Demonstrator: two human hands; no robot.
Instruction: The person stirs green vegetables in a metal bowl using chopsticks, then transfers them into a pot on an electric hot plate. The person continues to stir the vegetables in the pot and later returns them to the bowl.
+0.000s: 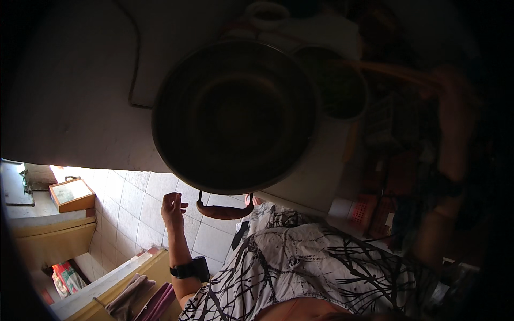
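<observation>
A large dark wok (237, 116) with a wooden loop handle (225, 212) fills the middle of the view; its inside is too dim to make out. Near that handle, to its left, hangs my left hand (173, 204), fingers loosely curled and apart, with nothing in it. In deep shadow on the right, my right hand (449, 82) grips a long, thin wooden utensil (385, 69), possibly chopsticks. Its far end reaches over a round vessel (366, 98) beside the wok, which holds something green (339, 86).
A pale counter (80, 124) carries a dark cord or pipe (137, 60). Behind the wok sits a white cup or bowl (267, 15). Red perforated baskets (361, 208) stand at right. Cloths (130, 295) hang over a yellow ledge (156, 265) at lower left, above the tiled floor (140, 204).
</observation>
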